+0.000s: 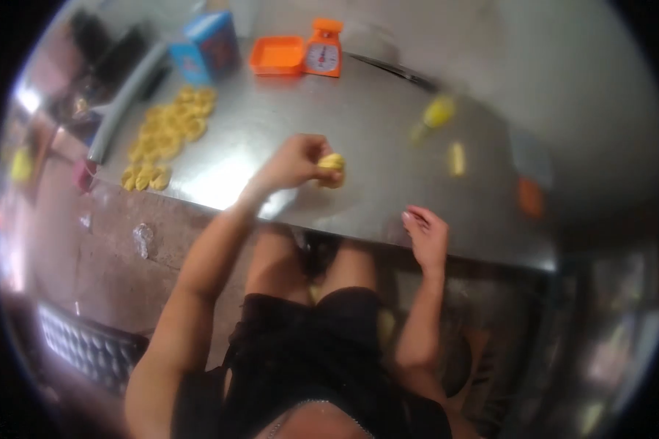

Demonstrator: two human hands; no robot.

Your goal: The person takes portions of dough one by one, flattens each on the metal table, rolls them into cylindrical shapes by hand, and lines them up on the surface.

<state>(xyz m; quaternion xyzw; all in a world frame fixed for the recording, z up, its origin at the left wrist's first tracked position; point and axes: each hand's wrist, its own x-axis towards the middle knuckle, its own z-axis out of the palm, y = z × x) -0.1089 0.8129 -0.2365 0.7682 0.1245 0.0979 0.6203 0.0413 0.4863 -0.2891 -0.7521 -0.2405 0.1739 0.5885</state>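
Note:
My left hand [296, 162] is closed around a small yellow piece of dough [332, 162], raised over the metal table [271, 117]. The dough looks rounded, and my fingers hide part of it. Over the table's near edge, my right hand [427, 233] is apart from the dough, its fingers loosely bent and nothing visible in them. To the left, several yellow dough pieces [165, 132] lie close together in rows; many look like hollow cups. On the right side lie a short yellow strip [457, 159] and a blurred bright yellow object [439, 111].
At the back stand an orange scale [324, 50], an orange tray [277, 57] and a blue box [206, 47]. A long dark tool [394, 71] lies near the rear edge. An orange-brown object [531, 197] is at the right end. A perforated seat [88, 347] stands lower left.

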